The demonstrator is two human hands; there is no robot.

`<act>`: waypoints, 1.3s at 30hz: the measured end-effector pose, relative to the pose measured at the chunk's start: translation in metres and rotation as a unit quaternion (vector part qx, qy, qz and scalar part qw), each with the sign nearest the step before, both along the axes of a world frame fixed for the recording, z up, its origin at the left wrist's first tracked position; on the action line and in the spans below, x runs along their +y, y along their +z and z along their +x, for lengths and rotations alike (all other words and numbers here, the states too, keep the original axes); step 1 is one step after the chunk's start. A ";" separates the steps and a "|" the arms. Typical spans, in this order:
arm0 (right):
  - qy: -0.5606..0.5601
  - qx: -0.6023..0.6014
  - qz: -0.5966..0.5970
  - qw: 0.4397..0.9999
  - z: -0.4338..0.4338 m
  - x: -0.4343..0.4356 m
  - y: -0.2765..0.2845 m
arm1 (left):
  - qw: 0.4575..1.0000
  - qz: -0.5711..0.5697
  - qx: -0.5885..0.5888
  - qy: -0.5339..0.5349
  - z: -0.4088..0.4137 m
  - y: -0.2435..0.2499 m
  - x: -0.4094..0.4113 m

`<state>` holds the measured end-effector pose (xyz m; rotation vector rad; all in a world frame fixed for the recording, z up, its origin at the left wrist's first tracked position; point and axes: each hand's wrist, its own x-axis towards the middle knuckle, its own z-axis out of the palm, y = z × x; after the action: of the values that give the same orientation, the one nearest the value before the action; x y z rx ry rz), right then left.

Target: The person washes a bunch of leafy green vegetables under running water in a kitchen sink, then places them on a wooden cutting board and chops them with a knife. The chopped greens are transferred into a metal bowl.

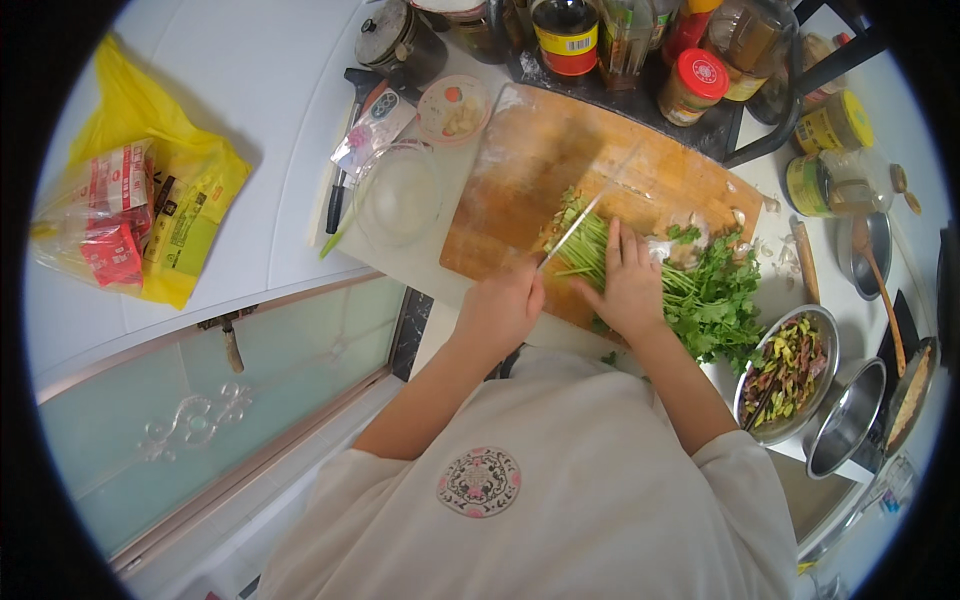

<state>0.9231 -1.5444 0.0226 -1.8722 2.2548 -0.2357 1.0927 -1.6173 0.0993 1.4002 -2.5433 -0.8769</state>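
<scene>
My left hand (501,304) grips the handle of a kitchen knife (581,217), its blade seen nearly edge-on and slanting up to the right. The blade crosses the cut ends of a bunch of coriander (712,300) on a wooden cutting board (499,202). My right hand (630,281) presses the stems, fingers pointing away from me and thumb towards the knife. Leafy tops spread past the board's right edge. Small chopped bits lie beside the blade. Garlic cloves and skins (739,217) are scattered at the board's right end.
Sauce bottles (566,41) and a red-lidded jar (694,86) crowd a black rack behind the board. To the left are a glass bowl (397,195) and a small dish (454,112). A metal bowl of sliced food (787,375) stands at the right. A yellow bag (202,195) lies far left.
</scene>
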 end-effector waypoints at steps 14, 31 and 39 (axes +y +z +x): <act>0.003 0.050 -0.004 0.999 -0.004 0.014 -0.032 | 0.999 -0.013 -0.031 -0.024 -0.026 -0.046 -0.004; -0.011 0.035 -0.013 0.999 -0.006 0.010 -0.028 | 0.999 -0.017 -0.040 -0.024 -0.033 -0.036 0.001; -0.040 0.002 0.041 0.998 -0.012 0.011 -0.003 | 0.990 0.069 -0.119 -0.037 -0.011 0.004 0.023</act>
<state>0.9111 -1.5336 0.0199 -1.7465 2.3076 -0.1507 1.0820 -1.5940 0.1029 1.5432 -2.7740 -0.9690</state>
